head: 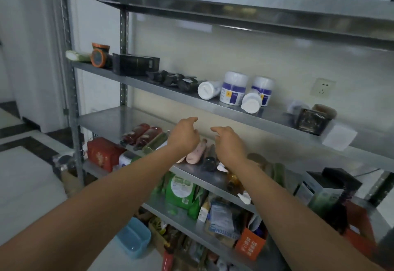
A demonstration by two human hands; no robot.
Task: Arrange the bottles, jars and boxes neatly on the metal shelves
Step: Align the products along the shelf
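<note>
Metal shelves [170,93] are seen from the front, with two bare forearms stretched toward the middle levels.

The left hand [184,137] and right hand [229,142] are held side by side, near each other but apart, in the gap between the second and third shelves. The grip of each hand is loose, with fingers lightly curled, and nothing is held.

On the third shelf, just below the hands, a pink tube [196,152] and a dark bottle [210,159] are laid on their sides. To their left, two red-brown bottles [140,135] and a green bottle [154,143] are laid flat, side by side.

On the second shelf, from the left, the following are found:
- a green tube [77,55], lying down
- two orange-rimmed jars [99,56], one tipped on its side
- a black box [135,63]
- a row of dark bottles [174,78], lying flat
- a white bottle [209,89], on its side
- two white jars [233,88] with purple labels, upright
- a second white bottle [251,102], tipped over between and in front of the jars
- a glossy box [312,120] and a white box [339,136], farther right

The top shelf is crowded with bottles and boxes, which are cut off by the frame.

On the lower shelves, a red box [103,153], a green pack [181,191] and an orange box [250,244] are seen among jumbled packets. A blue tub [133,236] is set on the floor. A socket [322,88] is fixed to the wall behind.
</note>
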